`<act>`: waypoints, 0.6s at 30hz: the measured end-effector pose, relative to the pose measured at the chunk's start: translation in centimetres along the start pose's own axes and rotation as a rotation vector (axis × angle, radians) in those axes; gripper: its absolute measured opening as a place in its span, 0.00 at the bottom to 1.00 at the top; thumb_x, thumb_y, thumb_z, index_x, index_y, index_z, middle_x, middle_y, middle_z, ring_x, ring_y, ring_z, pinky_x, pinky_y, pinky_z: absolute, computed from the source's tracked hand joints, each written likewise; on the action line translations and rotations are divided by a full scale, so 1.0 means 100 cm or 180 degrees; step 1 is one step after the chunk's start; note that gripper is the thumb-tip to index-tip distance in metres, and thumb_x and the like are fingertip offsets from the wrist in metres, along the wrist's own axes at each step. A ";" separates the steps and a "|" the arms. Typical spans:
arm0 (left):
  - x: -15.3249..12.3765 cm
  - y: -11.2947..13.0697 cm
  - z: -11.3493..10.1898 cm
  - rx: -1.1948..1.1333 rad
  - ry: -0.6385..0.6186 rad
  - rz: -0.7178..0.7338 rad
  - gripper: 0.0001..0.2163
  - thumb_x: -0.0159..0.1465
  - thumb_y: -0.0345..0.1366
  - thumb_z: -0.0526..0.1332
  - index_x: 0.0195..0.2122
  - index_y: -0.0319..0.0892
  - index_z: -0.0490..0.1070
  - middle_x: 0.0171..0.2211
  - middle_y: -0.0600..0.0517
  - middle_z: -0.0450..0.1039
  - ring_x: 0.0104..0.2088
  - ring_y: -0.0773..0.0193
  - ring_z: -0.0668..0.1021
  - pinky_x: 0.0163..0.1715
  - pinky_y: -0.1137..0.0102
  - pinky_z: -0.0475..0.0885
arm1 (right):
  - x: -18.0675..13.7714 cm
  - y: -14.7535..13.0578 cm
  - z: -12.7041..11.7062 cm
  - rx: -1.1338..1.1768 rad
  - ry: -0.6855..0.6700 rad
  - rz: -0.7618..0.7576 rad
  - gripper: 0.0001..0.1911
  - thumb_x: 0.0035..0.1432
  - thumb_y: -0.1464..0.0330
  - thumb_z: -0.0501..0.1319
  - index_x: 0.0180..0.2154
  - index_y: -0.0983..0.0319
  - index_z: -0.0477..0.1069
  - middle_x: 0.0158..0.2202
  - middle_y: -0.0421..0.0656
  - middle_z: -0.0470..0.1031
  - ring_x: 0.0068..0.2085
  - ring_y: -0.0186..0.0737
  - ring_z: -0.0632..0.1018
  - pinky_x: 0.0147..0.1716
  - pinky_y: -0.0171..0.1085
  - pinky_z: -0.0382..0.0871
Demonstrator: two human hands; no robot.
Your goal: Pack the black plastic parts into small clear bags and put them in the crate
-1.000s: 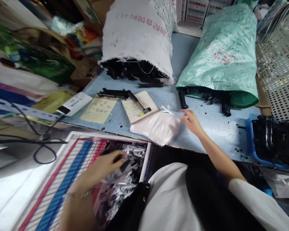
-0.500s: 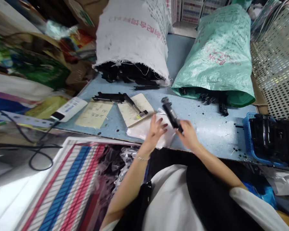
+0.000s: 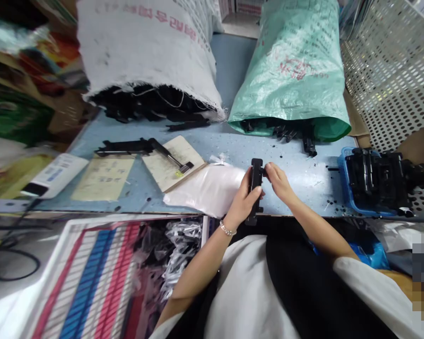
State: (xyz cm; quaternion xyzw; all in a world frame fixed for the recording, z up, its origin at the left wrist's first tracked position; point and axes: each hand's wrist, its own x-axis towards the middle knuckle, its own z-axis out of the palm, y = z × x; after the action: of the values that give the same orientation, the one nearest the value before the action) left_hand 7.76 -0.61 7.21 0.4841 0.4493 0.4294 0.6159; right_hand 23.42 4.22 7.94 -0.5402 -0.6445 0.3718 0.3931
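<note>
"Black was the long part [image 3: 256, 174] you had in front of you, at the near edge of the blue tabletop [image 3: 304, 172]. Which hand did you have it in?"

"Your left hand [image 3: 244, 200] held it, thumb laid across its face and fingers wrapped at its side. Its length ran away from you, and its lower end reached past the table edge towards your body."

"And your right hand [image 3: 277, 182]?"

"That was narrow, thumb and fingertips drawn together at the part's right edge, near the far end. I couldn't tell whether you pinched the part itself or a small piece beside it."

"What lay about you?"

"Just to the left of your left hand, a pale plastic bag [image 3: 215, 186] lay on the table, partly under a worn notebook [image 3: 159, 165]. Across the notebook you had a slim dark tool [image 3: 171, 157], its end by a yellow patch. Further left, another black part [image 3: 125, 147] lay along the top of a yellow sheet [image 3: 104, 181] with writing on it."

"And beyond that?"

"You faced 2 big sacks, a white sack [image 3: 144, 52] and a green sack [image 3: 293, 75], both with mouths towards you and black pieces showing inside. To your right stood a blue basket [image 3: 345, 181], heaped with more black parts [image 3: 376, 181]."
</note>
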 end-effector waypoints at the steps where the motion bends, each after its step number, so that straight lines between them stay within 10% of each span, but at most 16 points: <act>1: 0.003 0.000 -0.001 0.0050 0.0121 0.0012 0.31 0.66 0.49 0.59 0.67 0.43 0.55 0.43 0.47 0.77 0.38 0.61 0.80 0.40 0.66 0.77 | -0.008 0.001 0.002 0.0137 -0.0065 0.0082 0.29 0.69 0.45 0.40 0.28 0.57 0.61 0.25 0.40 0.63 0.29 0.39 0.66 0.34 0.39 0.62; 8: 0.031 -0.008 -0.004 -0.0087 0.0350 -0.0244 0.19 0.68 0.48 0.54 0.51 0.39 0.71 0.39 0.46 0.80 0.38 0.59 0.81 0.38 0.67 0.77 | -0.072 0.015 -0.002 -0.1253 -0.0440 -0.0840 0.22 0.70 0.54 0.48 0.29 0.59 0.68 0.30 0.45 0.69 0.35 0.44 0.67 0.39 0.44 0.62; 14: 0.044 -0.061 0.031 0.1022 0.0327 0.0123 0.19 0.67 0.36 0.53 0.58 0.39 0.67 0.54 0.41 0.75 0.54 0.53 0.77 0.57 0.56 0.71 | 0.026 0.054 -0.078 -0.1110 0.1147 0.0178 0.07 0.66 0.66 0.57 0.40 0.63 0.70 0.46 0.51 0.72 0.50 0.45 0.67 0.55 0.44 0.56; 18: 0.037 -0.077 0.054 0.1738 0.0114 0.0423 0.24 0.65 0.30 0.53 0.63 0.39 0.64 0.61 0.38 0.68 0.63 0.50 0.69 0.64 0.51 0.63 | 0.080 0.089 -0.121 -0.0946 0.1664 0.0598 0.18 0.59 0.72 0.62 0.50 0.73 0.66 0.57 0.66 0.63 0.58 0.52 0.61 0.58 0.50 0.49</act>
State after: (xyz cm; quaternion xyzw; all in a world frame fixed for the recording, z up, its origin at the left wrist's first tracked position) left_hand 14.54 0.55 -0.21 0.6528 0.5265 0.3403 0.4252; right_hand 37.16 14.05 5.72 -0.7262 -0.5162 0.1568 0.4261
